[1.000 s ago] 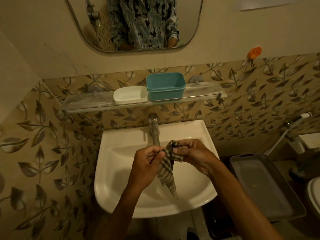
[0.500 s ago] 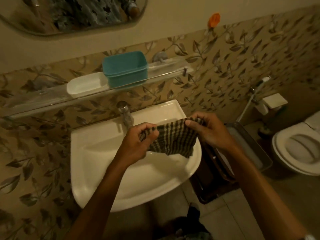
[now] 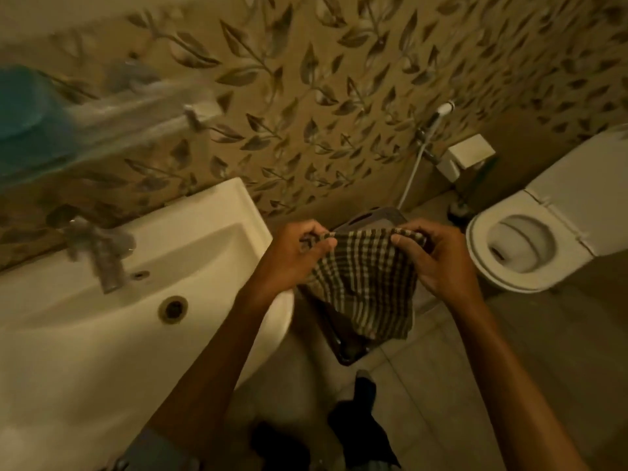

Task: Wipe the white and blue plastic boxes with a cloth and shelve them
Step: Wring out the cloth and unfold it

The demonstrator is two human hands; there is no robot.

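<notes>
A checked brown and cream cloth hangs spread between my two hands, to the right of the sink. My left hand pinches its top left corner and my right hand pinches its top right corner. The blue plastic box shows blurred at the far left on the clear wall shelf. The white box is out of view.
A white sink with a metal tap fills the lower left. A dark tray stands on the floor under the cloth. At the right are a toilet, a hand spray and a small white holder on the leaf-patterned wall.
The view has swung to the right and down. Both hands have carried the cloth from over the sink to beside it and spread it out wider.
</notes>
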